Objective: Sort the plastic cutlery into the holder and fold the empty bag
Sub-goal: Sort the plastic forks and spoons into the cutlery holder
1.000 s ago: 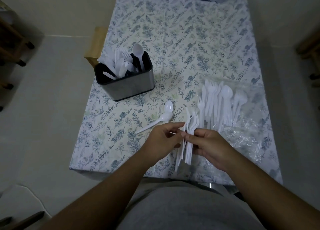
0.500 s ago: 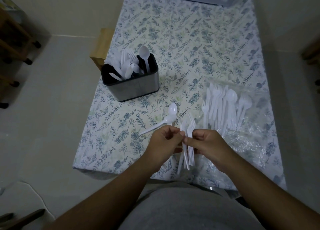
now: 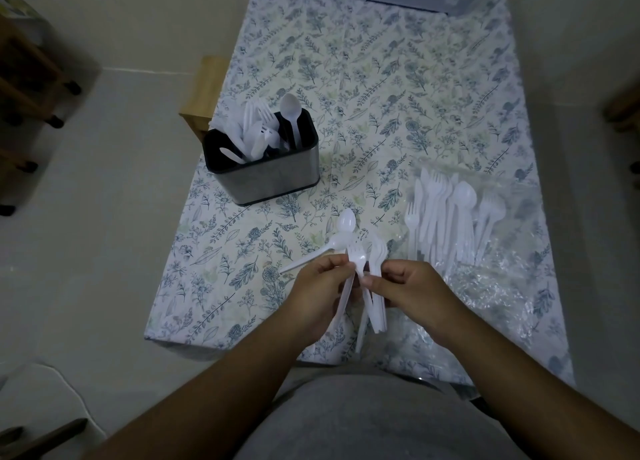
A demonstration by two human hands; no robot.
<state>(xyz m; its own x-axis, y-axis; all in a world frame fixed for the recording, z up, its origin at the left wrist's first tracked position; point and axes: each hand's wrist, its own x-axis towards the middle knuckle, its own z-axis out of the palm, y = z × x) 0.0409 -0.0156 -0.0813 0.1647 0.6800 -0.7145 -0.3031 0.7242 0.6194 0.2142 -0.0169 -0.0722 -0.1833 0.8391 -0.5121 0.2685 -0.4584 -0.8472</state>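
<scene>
— Where are the hands?
— Both forearms reach forward and meet low at centre. The left hand (image 3: pixel 318 295) curls its fingers, thumb and fingertips pinching.
— And the other?
— The right hand (image 3: pixel 412 295) faces it, knuckles up, thumb and forefinger pinched, fingertips nearly touching the left's.

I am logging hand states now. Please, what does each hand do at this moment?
Left hand: pinches one white fork.
Right hand: holds the bunch of white forks.

Left hand (image 3: pixel 317 298) has pulled one fork (image 3: pixel 356 257) out of the bunch (image 3: pixel 375 286) in right hand (image 3: pixel 412 295), now fanned apart.
</scene>
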